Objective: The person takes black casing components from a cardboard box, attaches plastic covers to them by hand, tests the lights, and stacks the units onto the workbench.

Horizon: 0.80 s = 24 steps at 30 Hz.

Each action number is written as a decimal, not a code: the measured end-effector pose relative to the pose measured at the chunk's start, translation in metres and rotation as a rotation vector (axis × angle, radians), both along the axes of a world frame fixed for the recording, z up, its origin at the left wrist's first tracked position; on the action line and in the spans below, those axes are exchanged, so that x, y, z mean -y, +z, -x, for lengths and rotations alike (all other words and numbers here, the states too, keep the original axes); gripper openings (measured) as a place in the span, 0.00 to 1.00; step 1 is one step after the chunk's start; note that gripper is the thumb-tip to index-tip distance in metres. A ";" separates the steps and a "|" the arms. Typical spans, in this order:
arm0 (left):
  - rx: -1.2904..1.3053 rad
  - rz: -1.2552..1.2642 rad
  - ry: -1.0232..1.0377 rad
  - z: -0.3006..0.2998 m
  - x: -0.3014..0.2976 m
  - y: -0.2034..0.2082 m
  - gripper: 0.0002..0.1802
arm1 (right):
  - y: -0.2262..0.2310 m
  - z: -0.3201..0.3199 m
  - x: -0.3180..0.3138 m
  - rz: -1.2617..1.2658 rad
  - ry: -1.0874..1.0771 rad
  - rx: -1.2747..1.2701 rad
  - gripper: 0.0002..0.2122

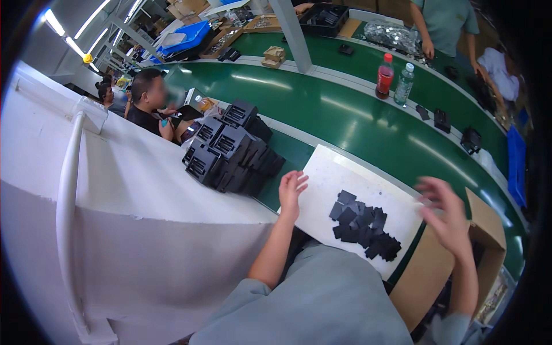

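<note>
A loose pile of small flat black pieces lies on a white board in front of me. My left hand is raised at the board's left edge, fingers apart and loosely bent, with nothing visible in it. Over the board's right edge, beside an open cardboard box, is my right hand. It is somewhat blurred, but its fingers are spread and I see nothing held. Neither hand touches the black pieces.
Stacked black plastic housings stand left of the board. An open cardboard box is at the right. Beyond the green conveyor stand a red-drink bottle and a clear bottle. A white wall borders my left. Other people work nearby.
</note>
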<state>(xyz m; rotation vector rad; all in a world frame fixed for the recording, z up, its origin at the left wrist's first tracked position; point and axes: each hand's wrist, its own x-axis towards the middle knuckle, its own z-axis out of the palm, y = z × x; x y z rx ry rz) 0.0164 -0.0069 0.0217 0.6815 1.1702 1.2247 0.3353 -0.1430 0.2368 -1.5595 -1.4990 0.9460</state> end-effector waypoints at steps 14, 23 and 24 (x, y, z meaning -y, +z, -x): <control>-0.330 0.134 -0.461 0.037 0.099 -0.023 0.16 | -0.130 0.332 -0.247 0.556 -0.286 -0.635 0.57; -0.438 -0.003 -0.480 0.064 0.095 -0.034 0.25 | -0.086 0.350 -0.235 0.563 -0.436 -0.434 0.46; -0.432 -0.003 -0.487 0.064 0.093 -0.034 0.25 | -0.085 0.349 -0.235 0.557 -0.460 -0.448 0.44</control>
